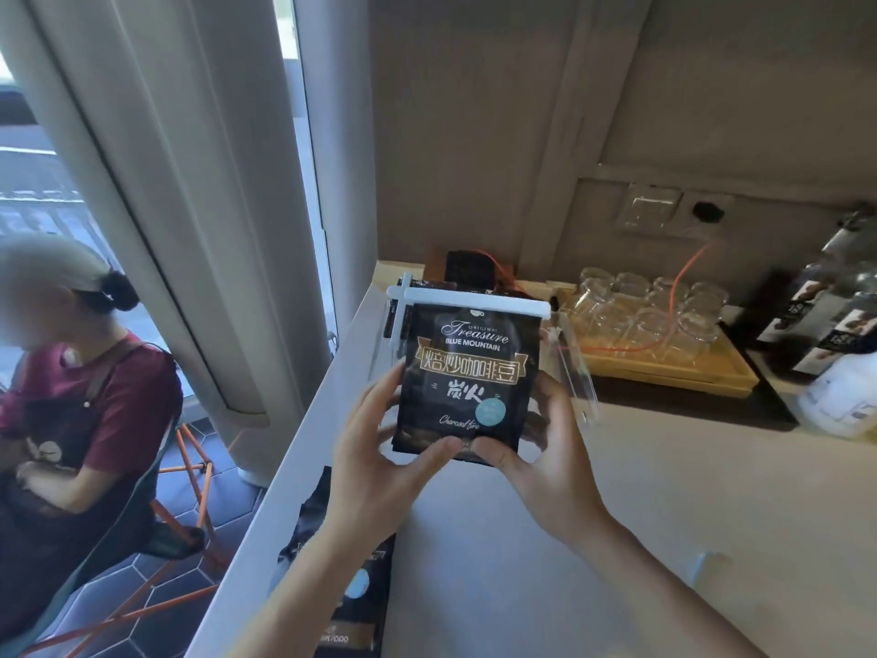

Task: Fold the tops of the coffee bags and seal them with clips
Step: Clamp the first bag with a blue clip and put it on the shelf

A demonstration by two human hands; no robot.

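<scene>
I hold a black coffee bag [467, 372] upright above the counter, label facing me. A white clip [470, 301] runs across its folded top. My left hand [379, 448] grips the bag's lower left side with the thumb on the front. My right hand [545, 448] grips the lower right side, thumb on the bottom edge. Behind it, at the counter's far end, another clipped black bag [403, 306] stands inside a clear container [576, 377]. More black coffee bags [351, 577] lie flat on the counter under my left forearm.
A wooden tray [674, 368] with several glass jars sits at the back right, an orange cable across it. Bottles [835, 315] stand at the far right. A person in an apron [90, 410] sits beyond the counter's left edge [284, 467]. Pale counter [664, 491] lies below my right hand.
</scene>
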